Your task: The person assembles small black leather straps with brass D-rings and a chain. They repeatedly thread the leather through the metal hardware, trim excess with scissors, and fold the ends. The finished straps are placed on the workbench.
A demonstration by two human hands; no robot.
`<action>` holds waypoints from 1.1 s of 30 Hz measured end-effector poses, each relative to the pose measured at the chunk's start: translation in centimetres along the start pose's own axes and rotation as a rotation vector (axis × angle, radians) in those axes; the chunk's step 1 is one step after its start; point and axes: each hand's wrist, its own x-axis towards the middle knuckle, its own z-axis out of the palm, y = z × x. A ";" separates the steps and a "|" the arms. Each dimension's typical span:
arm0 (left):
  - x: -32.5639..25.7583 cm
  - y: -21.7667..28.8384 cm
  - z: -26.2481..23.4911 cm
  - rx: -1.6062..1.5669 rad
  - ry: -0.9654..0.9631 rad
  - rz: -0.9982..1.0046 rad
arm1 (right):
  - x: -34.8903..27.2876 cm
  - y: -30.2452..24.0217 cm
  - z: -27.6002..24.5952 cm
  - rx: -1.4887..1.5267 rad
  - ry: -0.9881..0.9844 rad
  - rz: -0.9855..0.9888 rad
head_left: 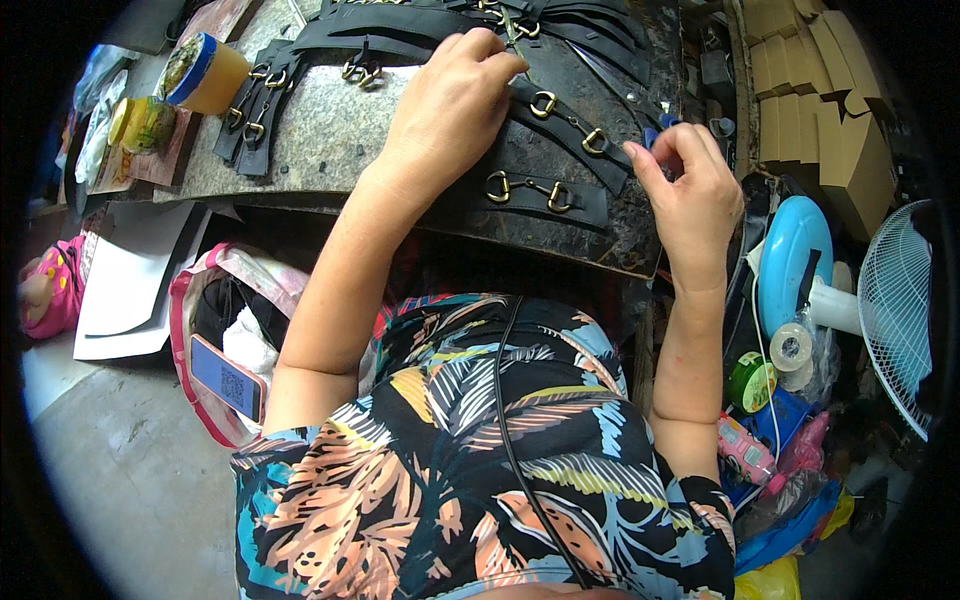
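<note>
My left hand (pixel 450 110) reaches over the worktable with its fingers curled together. A thin yellowish strip (pixel 514 45) runs beside its fingertips; what the fingers pinch is hidden. At the table's right edge my right hand (pixel 697 195) is curled, thumb and forefinger close together; anything between them is too small to make out. Just beyond it lie blue handles (pixel 660 130), apparently of scissors. Between my hands lie a black strap with brass buckles (pixel 568 130) and a shorter black strap piece with brass-coloured hardware (pixel 528 192). More black straps (pixel 390 28) are heaped at the far side.
Buckled straps (pixel 255 120) lie on the stone slab (pixel 330 130) at left, near a blue-rimmed tub (pixel 207 75) and a yellow-lidded jar (pixel 142 125). A phone (pixel 227 375) rests on a bag below. Cardboard boxes (pixel 850 150) and a fan (pixel 895 310) stand at right.
</note>
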 end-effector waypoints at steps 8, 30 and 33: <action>-0.2 0.6 -0.5 0.015 -0.169 0.109 | 0.1 -0.6 2.9 -0.024 -0.001 -0.273; -3.3 0.9 -1.6 0.151 0.018 0.085 | -1.3 0.4 3.8 0.074 0.099 -0.377; -3.5 0.9 -1.4 0.154 0.027 0.055 | -1.2 0.4 3.8 0.083 0.093 -0.371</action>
